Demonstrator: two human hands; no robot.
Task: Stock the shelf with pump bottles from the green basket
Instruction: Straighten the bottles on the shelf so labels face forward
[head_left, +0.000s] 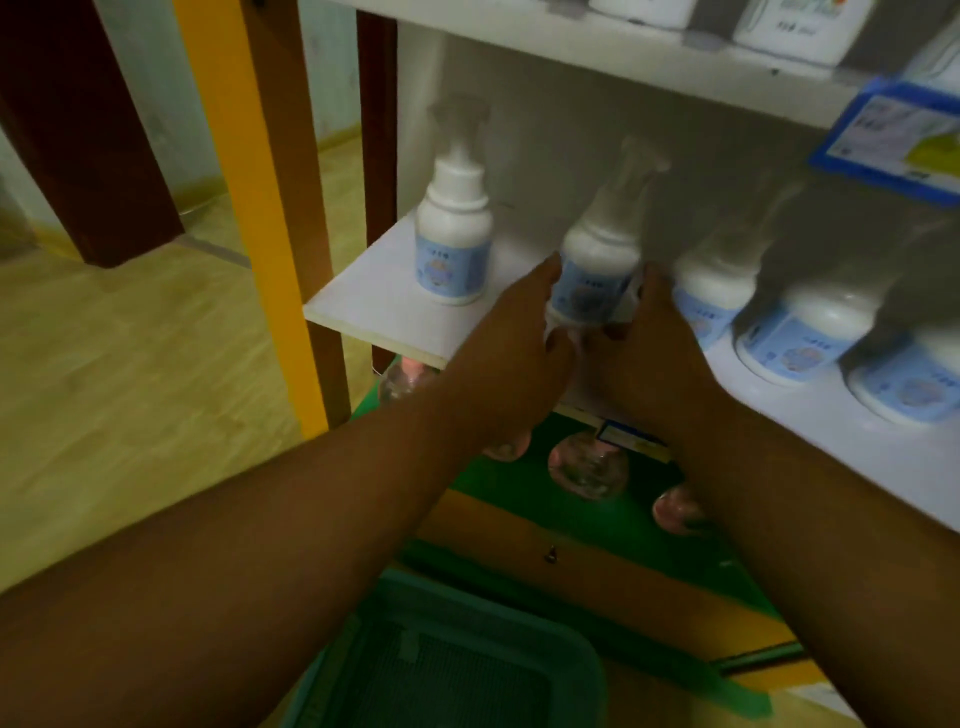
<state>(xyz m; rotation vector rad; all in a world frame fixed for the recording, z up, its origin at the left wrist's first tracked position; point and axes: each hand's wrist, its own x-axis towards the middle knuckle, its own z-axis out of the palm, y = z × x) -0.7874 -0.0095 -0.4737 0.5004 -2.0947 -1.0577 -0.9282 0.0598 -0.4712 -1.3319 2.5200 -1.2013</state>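
A white pump bottle (597, 270) with a pale blue label stands on the white shelf (363, 306), second from the left. My left hand (519, 343) clasps its left side and my right hand (649, 353) its right side. Another pump bottle (453, 244) stands alone to the left. Three more pump bottles (714, 296) line up to the right. The green basket (519, 613) sits on the floor below my arms; its inside looks dark and I see no bottles in it.
An upper shelf (623, 57) holds white containers, and a blue box (893, 140) hangs at the right. Clear round bottles (587, 462) sit on a green lower shelf. A yellow post (249, 208) and brown uprights stand left of the shelf.
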